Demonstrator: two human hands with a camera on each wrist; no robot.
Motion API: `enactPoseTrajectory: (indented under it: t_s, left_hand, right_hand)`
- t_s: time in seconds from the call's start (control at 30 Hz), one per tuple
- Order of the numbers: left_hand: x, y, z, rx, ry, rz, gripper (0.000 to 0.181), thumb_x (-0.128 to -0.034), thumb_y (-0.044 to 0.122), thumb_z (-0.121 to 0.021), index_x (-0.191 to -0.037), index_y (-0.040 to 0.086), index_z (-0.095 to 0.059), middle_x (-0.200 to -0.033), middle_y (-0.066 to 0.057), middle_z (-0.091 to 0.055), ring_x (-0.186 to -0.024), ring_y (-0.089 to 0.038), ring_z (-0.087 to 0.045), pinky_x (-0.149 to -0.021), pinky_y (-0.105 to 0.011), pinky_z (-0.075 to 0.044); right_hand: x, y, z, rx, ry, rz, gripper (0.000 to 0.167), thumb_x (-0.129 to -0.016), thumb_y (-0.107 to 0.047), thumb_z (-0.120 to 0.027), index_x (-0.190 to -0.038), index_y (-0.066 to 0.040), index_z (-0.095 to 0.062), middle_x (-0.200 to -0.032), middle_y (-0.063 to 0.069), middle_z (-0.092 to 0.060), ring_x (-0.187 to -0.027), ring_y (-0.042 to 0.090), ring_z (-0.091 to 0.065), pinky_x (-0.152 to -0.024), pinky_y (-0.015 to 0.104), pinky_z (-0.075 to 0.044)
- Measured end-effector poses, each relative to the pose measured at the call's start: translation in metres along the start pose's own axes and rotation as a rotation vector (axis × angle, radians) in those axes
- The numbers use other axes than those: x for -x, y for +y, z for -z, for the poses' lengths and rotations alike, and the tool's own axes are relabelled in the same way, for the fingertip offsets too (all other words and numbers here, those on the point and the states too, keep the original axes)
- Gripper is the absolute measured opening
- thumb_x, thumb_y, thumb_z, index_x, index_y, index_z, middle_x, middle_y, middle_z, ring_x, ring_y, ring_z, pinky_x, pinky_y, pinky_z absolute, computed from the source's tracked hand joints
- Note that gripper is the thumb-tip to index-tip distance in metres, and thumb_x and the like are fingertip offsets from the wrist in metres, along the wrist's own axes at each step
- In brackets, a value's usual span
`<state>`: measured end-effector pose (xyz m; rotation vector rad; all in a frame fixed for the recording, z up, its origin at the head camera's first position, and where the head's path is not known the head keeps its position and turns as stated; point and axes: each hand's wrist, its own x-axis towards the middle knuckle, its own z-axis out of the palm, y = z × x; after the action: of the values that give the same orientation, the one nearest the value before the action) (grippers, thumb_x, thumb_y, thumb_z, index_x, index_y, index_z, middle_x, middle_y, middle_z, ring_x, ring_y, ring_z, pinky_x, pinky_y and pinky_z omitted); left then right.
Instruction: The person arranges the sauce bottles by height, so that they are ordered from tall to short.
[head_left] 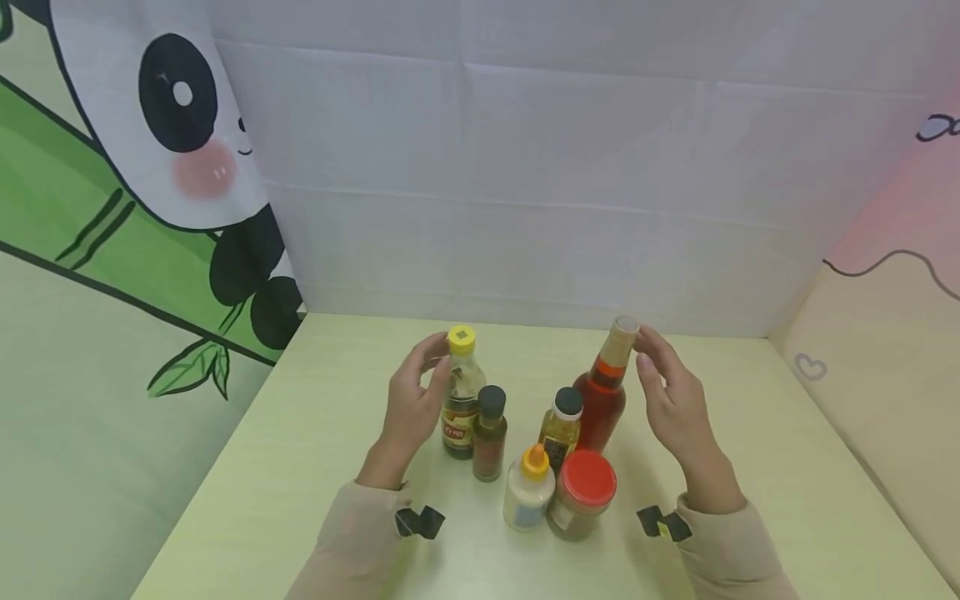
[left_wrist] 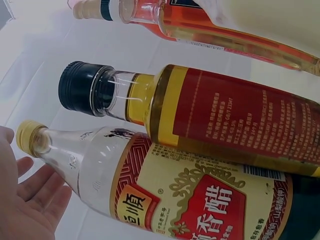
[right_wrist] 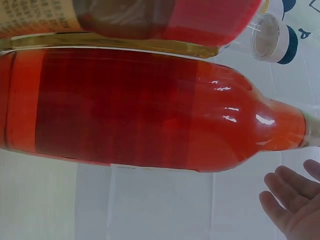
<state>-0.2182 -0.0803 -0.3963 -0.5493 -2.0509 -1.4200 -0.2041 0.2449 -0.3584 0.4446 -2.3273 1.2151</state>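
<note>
In the head view: hovering with the left hand (head_left: pixel 415 396) beside the cap of the yellow-capped bottle (head_left: pixel 465 379), with fingers relaxed and thumb apart, leaving contact there impossible to tell. Hovering with the right hand (head_left: pixel 672 404) just right of the neck of the red bottle (head_left: pixel 600 408), with fingers loosely extended and parted from the thumb. Showing, between both hands on the pale table (head_left: pixel 757 433), the dark-capped bottle (head_left: pixel 489 442) just beside the yellow-capped bottle, then the green-capped bottle (head_left: pixel 558 429) left of the red bottle, and nearest, the orange-tipped bottle (head_left: pixel 527 496) and the red-lidded jar (head_left: pixel 588 492) side by side.

In the left wrist view: spreading the left hand's fingers near the yellow-capped bottle's neck. Showing the dark-capped bottle overlapping one side of the yellow-capped bottle, and the red bottle partly hidden along the top.

In the right wrist view: spreading the right hand's fingers slightly near the red bottle's neck, leaving a visible gap. Showing the red-lidded jar along the top edge.
</note>
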Motion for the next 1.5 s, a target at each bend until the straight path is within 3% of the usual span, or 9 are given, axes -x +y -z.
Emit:
enactPoseTrajectory:
  t_s: [0.2,0.77,0.83,1.0,1.1,1.23,1.37,1.43,1.5]
  left_hand:
    - [-0.002,0.006,-0.001,0.025,-0.003,-0.021,0.039,-0.1005,0.018,-0.052,-0.134,-0.002,-0.05,-0.122,-0.015,-0.061,-0.113,-0.026,-0.057,-0.097,-0.038,-0.047]
    - [-0.011,0.014,-0.005,0.017,0.002,0.0,0.043,-0.0971,0.017,-0.056,-0.135,-0.004,-0.049,-0.117,-0.017,-0.062,-0.109,-0.029,-0.059,-0.093,-0.044,-0.049]
    - [-0.011,0.014,-0.006,0.02,0.006,0.008,0.043,-0.097,0.016,-0.056,-0.135,-0.002,-0.05,-0.118,-0.017,-0.062,-0.109,-0.03,-0.059,-0.093,-0.045,-0.049]
    - [-0.012,0.015,-0.01,0.031,0.019,0.059,0.043,-0.096,0.012,-0.059,-0.136,-0.001,-0.05,-0.119,-0.019,-0.061,-0.106,-0.034,-0.059,-0.09,-0.048,-0.049]
    - [-0.013,0.017,-0.011,0.022,0.021,0.085,0.042,-0.0956,0.007,-0.059,-0.135,-0.004,-0.049,-0.118,-0.022,-0.061,-0.104,-0.038,-0.059,-0.088,-0.05,-0.05]
    - [-0.016,0.038,-0.009,0.009,0.024,0.096,0.038,-0.0947,0.003,-0.058,-0.13,-0.009,-0.049,-0.114,-0.025,-0.061,-0.102,-0.04,-0.059,-0.085,-0.05,-0.051]
    - [-0.016,0.029,-0.009,0.012,0.034,0.078,0.037,-0.0961,0.011,-0.059,-0.13,-0.003,-0.053,-0.113,-0.018,-0.063,-0.1,-0.033,-0.061,-0.08,-0.046,-0.054]
    - [-0.015,0.016,-0.011,0.012,0.041,0.073,0.038,-0.0966,0.016,-0.061,-0.131,0.001,-0.054,-0.114,-0.015,-0.064,-0.099,-0.03,-0.062,-0.079,-0.045,-0.054]
    - [-0.015,0.017,-0.011,0.003,0.044,0.075,0.039,-0.0967,0.019,-0.061,-0.13,0.001,-0.054,-0.113,-0.014,-0.064,-0.098,-0.028,-0.062,-0.077,-0.045,-0.055]
  right_hand:
    - [-0.003,-0.01,0.001,-0.037,0.008,0.02,0.041,-0.104,-0.013,-0.046,-0.143,-0.004,-0.043,-0.131,0.023,-0.056,-0.118,0.04,-0.053,-0.098,0.064,-0.037]
    - [-0.009,-0.02,-0.005,-0.062,0.036,0.049,0.045,-0.099,-0.008,-0.055,-0.142,-0.001,-0.043,-0.121,0.025,-0.06,-0.11,0.04,-0.058,-0.097,0.059,-0.04]
    - [-0.01,-0.021,-0.005,-0.061,0.044,0.054,0.045,-0.098,-0.006,-0.055,-0.142,-0.002,-0.044,-0.118,0.024,-0.061,-0.108,0.039,-0.059,-0.097,0.055,-0.042]
    - [-0.012,-0.023,-0.008,-0.084,0.063,0.071,0.048,-0.094,0.001,-0.058,-0.141,0.0,-0.043,-0.12,0.025,-0.06,-0.106,0.039,-0.06,-0.094,0.024,-0.043]
    - [-0.014,-0.024,-0.01,-0.099,0.073,0.071,0.05,-0.093,0.004,-0.06,-0.14,0.002,-0.043,-0.119,0.025,-0.06,-0.105,0.038,-0.059,-0.091,0.014,-0.041]
    - [-0.015,-0.026,-0.011,-0.119,0.081,0.047,0.051,-0.092,0.004,-0.061,-0.14,0.0,-0.043,-0.115,0.022,-0.061,-0.103,0.021,-0.059,-0.089,0.014,-0.043]
    - [-0.015,-0.026,-0.012,-0.145,0.086,0.033,0.051,-0.091,0.005,-0.064,-0.138,0.0,-0.044,-0.114,0.021,-0.062,-0.099,0.004,-0.056,-0.087,0.014,-0.045]
    - [-0.016,-0.026,-0.013,-0.153,0.088,0.028,0.053,-0.089,0.006,-0.065,-0.137,0.002,-0.044,-0.115,0.021,-0.062,-0.098,0.002,-0.056,-0.086,0.014,-0.046]
    - [-0.015,-0.025,-0.013,-0.159,0.091,0.018,0.052,-0.089,0.007,-0.065,-0.136,0.003,-0.044,-0.115,0.021,-0.061,-0.098,0.002,-0.056,-0.085,0.015,-0.046]
